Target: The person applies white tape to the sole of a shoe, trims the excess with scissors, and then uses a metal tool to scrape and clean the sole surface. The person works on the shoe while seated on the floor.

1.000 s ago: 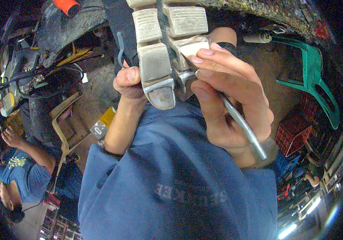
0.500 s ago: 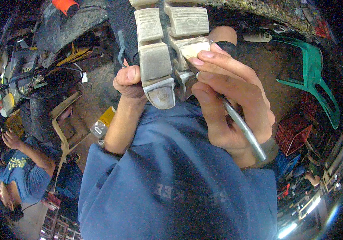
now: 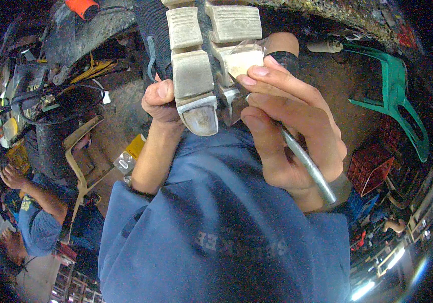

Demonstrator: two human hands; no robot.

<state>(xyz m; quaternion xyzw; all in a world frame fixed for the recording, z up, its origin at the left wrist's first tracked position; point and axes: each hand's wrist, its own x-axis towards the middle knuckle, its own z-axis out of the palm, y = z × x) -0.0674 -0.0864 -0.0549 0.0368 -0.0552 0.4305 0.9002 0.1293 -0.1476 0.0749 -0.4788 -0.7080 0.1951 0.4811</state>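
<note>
A shoe is held bottom up in front of me, its pale sole [image 3: 193,73] split into thick blocks by a dark central groove. My left hand [image 3: 160,101] grips its left edge, thumb against the side and the other fingers mostly hidden behind it. In my right hand [image 3: 297,121] is a slim metal tool [image 3: 307,162] with a round grey shaft, held like a pen. Its narrow dark tip meets the sole by a cream-coloured block [image 3: 246,63]. A thin clear film [image 3: 249,46] stands up along that block. My right fingertips touch the block's edge.
A worn, stained bench edge [image 3: 322,17] runs across the top. A green plastic chair [image 3: 390,86] and a red crate [image 3: 370,169] are at the right. To the left sit a beige chair [image 3: 77,166], tangled cables [image 3: 30,113] and a co-worker in a blue shirt [image 3: 45,217].
The shoe has shifted and tilted slightly up and left. My right hand stays nearly in place with the tool tip at the block. The co-worker at left has changed posture.
</note>
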